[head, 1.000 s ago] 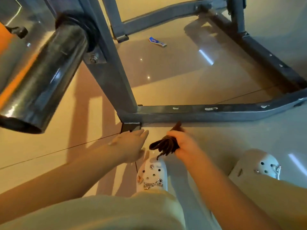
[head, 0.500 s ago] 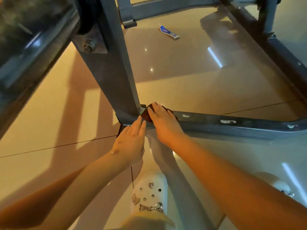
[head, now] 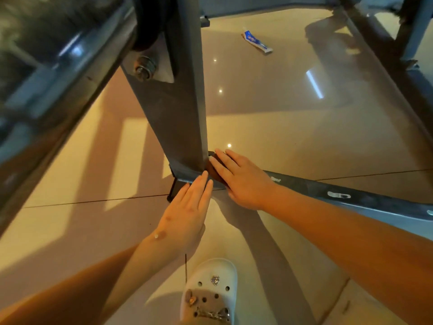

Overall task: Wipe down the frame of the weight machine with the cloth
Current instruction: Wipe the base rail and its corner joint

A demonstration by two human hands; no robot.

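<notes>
The grey steel frame of the weight machine has an upright post (head: pixel 180 118) that meets a low floor bar (head: pixel 339 195) at a corner. My right hand (head: pixel 241 179) lies flat, fingers straight, pressing a dark brown cloth (head: pixel 214 172) onto the bar right beside the post. Only a sliver of the cloth shows under my fingers. My left hand (head: pixel 189 207) is flat too, its fingertips touching the corner of the frame just left of the cloth.
A thick steel tube (head: pixel 46 78) of the machine slants overhead at the left. More frame bars (head: pixel 384 66) run along the right and back. A small blue and white tube (head: pixel 256 42) lies on the glossy tiled floor. My white clog (head: pixel 210 292) is below the hands.
My right hand carried the bunched cloth from above my shoe up onto the floor bar and flattened on it. My left hand followed to the frame corner. The view came closer.
</notes>
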